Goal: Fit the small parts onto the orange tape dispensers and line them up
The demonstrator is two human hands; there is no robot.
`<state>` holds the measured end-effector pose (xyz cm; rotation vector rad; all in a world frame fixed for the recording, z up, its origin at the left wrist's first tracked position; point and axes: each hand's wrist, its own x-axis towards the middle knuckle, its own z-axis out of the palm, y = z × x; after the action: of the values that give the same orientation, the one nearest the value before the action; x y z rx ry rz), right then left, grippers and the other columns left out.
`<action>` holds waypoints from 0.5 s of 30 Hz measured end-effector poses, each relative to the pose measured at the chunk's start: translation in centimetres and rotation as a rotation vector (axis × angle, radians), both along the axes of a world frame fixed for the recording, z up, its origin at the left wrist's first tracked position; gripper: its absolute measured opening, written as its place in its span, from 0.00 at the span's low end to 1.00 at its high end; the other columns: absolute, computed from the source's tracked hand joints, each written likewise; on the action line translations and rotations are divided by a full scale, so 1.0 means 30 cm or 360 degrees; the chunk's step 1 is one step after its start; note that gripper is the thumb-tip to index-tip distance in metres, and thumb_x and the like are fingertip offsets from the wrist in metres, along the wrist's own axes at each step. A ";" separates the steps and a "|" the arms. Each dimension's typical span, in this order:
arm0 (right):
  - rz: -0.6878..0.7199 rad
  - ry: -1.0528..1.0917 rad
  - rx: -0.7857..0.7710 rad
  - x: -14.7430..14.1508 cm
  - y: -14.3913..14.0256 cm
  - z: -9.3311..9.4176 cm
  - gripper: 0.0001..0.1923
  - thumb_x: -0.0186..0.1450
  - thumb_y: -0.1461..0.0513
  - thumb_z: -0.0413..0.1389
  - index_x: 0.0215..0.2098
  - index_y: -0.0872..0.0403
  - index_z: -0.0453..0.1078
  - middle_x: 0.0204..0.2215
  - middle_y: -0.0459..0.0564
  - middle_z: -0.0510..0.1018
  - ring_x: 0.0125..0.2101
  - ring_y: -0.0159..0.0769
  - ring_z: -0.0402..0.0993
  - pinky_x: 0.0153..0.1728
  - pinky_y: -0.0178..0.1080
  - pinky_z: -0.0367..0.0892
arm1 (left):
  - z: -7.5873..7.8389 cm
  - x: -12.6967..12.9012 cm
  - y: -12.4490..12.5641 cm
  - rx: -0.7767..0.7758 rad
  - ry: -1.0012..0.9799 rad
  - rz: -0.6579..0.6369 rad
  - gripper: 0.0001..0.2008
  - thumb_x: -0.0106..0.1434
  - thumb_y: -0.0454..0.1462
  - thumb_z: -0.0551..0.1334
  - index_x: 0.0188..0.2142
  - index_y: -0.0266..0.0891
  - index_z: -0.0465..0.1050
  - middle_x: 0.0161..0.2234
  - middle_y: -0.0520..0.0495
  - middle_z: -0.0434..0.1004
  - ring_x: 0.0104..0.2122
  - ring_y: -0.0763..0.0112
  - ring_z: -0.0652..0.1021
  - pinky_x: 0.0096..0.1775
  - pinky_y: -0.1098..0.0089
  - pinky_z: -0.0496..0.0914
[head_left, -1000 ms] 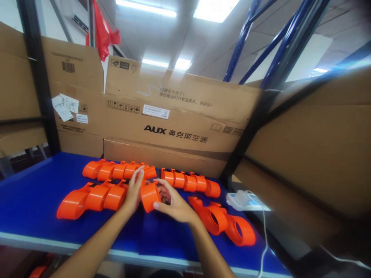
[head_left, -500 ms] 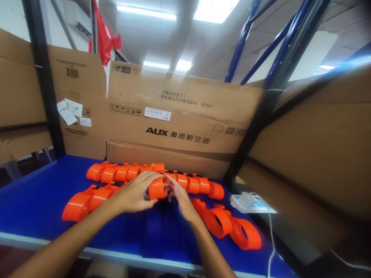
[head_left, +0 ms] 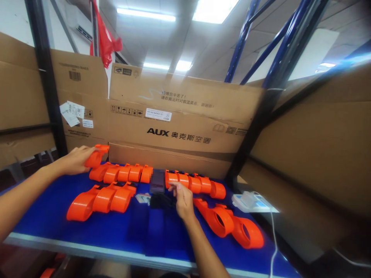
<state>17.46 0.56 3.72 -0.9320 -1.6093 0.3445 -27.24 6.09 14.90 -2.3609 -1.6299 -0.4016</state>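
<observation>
Out at the far left, my left hand (head_left: 77,159) is closed around an orange plastic ring-shaped piece (head_left: 94,159), lifted just above the left end of the back row. My right hand (head_left: 183,199) is near the middle of the table with its fingers curled in; whatever they hold, if anything, cannot be made out. Just left of those fingers lies a dark bundle (head_left: 160,200), its kind unclear. Behind it is a dark flat rectangular object (head_left: 157,180). Similar orange pieces stand close by in a left back row (head_left: 124,172) and a right back row (head_left: 194,183).
Several more orange pieces lie at front left (head_left: 106,199) and front right (head_left: 222,222). A small printed packet (head_left: 143,198) lies near the middle. Cardboard walls (head_left: 179,116) enclose the blue table (head_left: 116,235). A white device with a cable (head_left: 247,202) sits at the right.
My left hand has carried an orange piece from the middle to the far left. My right hand has separated from it and stays near the middle, fingers more curled.
</observation>
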 end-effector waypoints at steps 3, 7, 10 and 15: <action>-0.0046 0.0001 0.0022 0.004 -0.003 0.000 0.26 0.74 0.50 0.40 0.42 0.54 0.76 0.29 0.52 0.78 0.29 0.39 0.72 0.31 0.40 0.66 | -0.038 -0.047 -0.022 -0.0020 0.0123 0.0116 0.33 0.58 0.34 0.52 0.63 0.31 0.50 0.53 0.38 0.70 0.53 0.51 0.71 0.51 0.59 0.63; -0.0071 -0.0029 0.0015 0.004 -0.010 -0.003 0.25 0.74 0.51 0.41 0.41 0.55 0.76 0.29 0.52 0.78 0.28 0.38 0.72 0.30 0.39 0.65 | -0.142 -0.084 -0.014 -0.0136 -0.0015 0.0193 0.33 0.58 0.32 0.52 0.63 0.28 0.51 0.45 0.37 0.76 0.45 0.52 0.77 0.45 0.61 0.68; -0.0055 -0.0049 0.0021 0.001 -0.015 -0.003 0.25 0.74 0.51 0.41 0.39 0.54 0.76 0.29 0.52 0.78 0.28 0.39 0.72 0.29 0.39 0.65 | -0.231 -0.107 0.017 -0.0143 -0.0208 -0.0028 0.34 0.58 0.31 0.53 0.64 0.31 0.50 0.54 0.34 0.72 0.53 0.51 0.73 0.49 0.59 0.67; -0.0078 -0.0046 0.0028 -0.001 -0.016 0.001 0.25 0.74 0.51 0.41 0.38 0.54 0.76 0.28 0.52 0.78 0.28 0.39 0.73 0.29 0.39 0.66 | -0.249 -0.103 0.065 -0.0138 -0.0336 -0.0204 0.37 0.57 0.31 0.54 0.66 0.27 0.47 0.65 0.30 0.58 0.63 0.45 0.61 0.57 0.50 0.61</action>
<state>17.43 0.07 3.75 -0.9651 -1.6105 0.2840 -30.34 8.04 7.41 -2.5729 -1.6167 -0.6369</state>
